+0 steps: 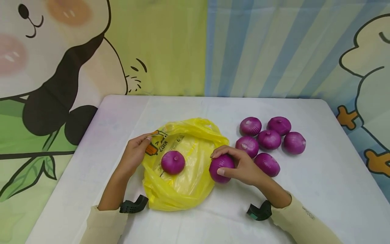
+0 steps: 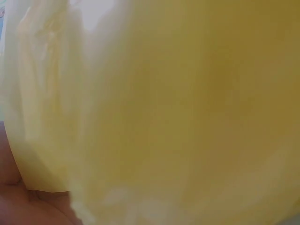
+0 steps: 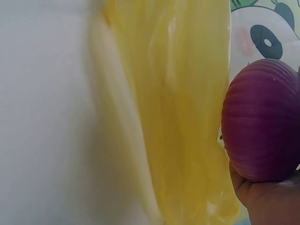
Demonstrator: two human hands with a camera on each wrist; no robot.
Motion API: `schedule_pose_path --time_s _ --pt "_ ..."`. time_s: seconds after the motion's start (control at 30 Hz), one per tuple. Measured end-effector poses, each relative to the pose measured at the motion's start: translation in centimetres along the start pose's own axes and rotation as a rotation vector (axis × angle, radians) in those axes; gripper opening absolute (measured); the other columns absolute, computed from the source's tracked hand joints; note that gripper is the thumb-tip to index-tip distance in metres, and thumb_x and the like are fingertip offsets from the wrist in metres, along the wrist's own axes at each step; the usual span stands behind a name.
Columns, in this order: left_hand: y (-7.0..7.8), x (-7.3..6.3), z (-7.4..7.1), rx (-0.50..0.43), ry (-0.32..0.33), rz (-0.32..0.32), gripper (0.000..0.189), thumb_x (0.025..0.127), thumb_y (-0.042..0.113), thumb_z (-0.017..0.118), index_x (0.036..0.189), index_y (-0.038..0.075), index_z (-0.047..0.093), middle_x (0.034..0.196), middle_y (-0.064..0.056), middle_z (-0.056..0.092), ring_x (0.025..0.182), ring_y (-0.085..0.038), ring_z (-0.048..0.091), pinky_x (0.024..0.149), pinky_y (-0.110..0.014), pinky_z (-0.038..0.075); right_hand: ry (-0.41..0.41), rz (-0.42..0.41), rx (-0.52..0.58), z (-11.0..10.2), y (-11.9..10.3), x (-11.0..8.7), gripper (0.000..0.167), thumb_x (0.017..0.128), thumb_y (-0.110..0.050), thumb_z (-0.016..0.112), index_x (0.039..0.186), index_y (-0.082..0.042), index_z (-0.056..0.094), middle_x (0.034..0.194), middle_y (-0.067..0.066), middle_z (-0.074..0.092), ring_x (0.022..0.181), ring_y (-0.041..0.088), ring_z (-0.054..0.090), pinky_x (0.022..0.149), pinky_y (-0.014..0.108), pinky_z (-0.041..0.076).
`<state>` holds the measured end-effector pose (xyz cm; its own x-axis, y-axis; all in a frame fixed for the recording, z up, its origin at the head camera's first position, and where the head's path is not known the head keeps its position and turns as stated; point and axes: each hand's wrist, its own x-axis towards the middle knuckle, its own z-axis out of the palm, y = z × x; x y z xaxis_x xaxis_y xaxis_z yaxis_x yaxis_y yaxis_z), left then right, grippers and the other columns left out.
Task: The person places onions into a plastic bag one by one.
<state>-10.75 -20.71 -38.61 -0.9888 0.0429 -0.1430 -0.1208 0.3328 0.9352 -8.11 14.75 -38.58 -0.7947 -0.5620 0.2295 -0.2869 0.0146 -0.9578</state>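
A yellow plastic bag (image 1: 195, 200) lies on the table with its mouth spread wide. One purple onion (image 1: 173, 162) sits inside it. My left hand (image 1: 135, 152) pinches the bag's left rim between thumb and fingers, beside a printed carrot-like figure. In the left wrist view the yellow plastic (image 2: 178, 112) fills nearly everything. My right hand (image 1: 240, 166) grips another purple onion (image 1: 220, 169), thumb on the near side and fingers over the top, right at the bag's right edge. The right wrist view shows this held onion (image 3: 262, 122) beside the bag's side (image 3: 183, 117).
Several more purple onions (image 1: 269, 139) are grouped on the white table (image 1: 329, 196) to the right of the bag, the nearest (image 1: 267, 164) just beyond my right hand. A cartoon-printed curtain (image 1: 170, 47) hangs behind the table. Dark wrist devices (image 1: 134, 204) sit at both sleeves.
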Motion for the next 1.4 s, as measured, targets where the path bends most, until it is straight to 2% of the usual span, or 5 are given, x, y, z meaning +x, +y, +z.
schedule_pose_path --time_s 0.33,0.6,0.9,1.2,1.4 --pt "0.0 -0.2 -0.2 -0.013 0.002 -0.018 0.047 0.105 0.035 0.041 0.137 0.003 0.055 0.131 -0.014 0.057 0.114 -0.024 0.053 0.092 -0.021 0.045 0.007 0.036 0.086 2.0 -0.3 3.2 0.029 0.087 -0.006 0.073 0.114 -0.001 0.063 0.117 0.013 0.061 0.111 0.029 0.056 0.085 0.04 0.054" --pt "0.1 -0.1 -0.2 -0.009 -0.004 0.012 0.045 0.105 0.035 0.041 0.137 0.007 0.056 0.14 -0.005 0.052 0.125 -0.019 0.047 0.107 -0.035 0.035 0.049 0.103 0.091 3.3 -0.8 5.5 0.029 0.088 -0.011 0.073 0.115 -0.007 0.064 0.118 0.009 0.06 0.108 0.028 0.058 0.082 0.042 0.055" --pt "0.3 -0.1 -0.3 -0.016 -0.002 0.012 0.045 0.105 0.035 0.041 0.136 0.006 0.057 0.136 -0.009 0.055 0.115 -0.021 0.053 0.09 -0.018 0.044 0.061 0.122 -0.014 4.3 -0.2 7.5 0.032 0.086 -0.011 0.075 0.115 -0.007 0.064 0.114 0.008 0.061 0.1 0.027 0.061 0.078 0.037 0.056" --pt "0.4 -0.2 -0.4 -0.012 0.017 -0.011 0.046 0.106 0.032 0.04 0.135 0.001 0.056 0.124 -0.018 0.059 0.105 -0.023 0.057 0.083 -0.019 0.048 0.067 0.131 0.03 4.9 0.8 8.9 0.032 0.089 -0.009 0.071 0.118 -0.001 0.061 0.118 0.011 0.06 0.101 0.026 0.06 0.079 0.037 0.056" --pt "0.0 -0.2 -0.4 -0.011 0.006 0.004 0.044 0.106 0.033 0.041 0.136 0.005 0.057 0.134 -0.011 0.056 0.116 -0.022 0.053 0.09 -0.02 0.043 0.043 0.196 0.029 5.0 1.7 9.0 0.032 0.09 -0.005 0.069 0.119 0.004 0.059 0.119 0.017 0.059 0.102 0.028 0.059 0.08 0.038 0.055"
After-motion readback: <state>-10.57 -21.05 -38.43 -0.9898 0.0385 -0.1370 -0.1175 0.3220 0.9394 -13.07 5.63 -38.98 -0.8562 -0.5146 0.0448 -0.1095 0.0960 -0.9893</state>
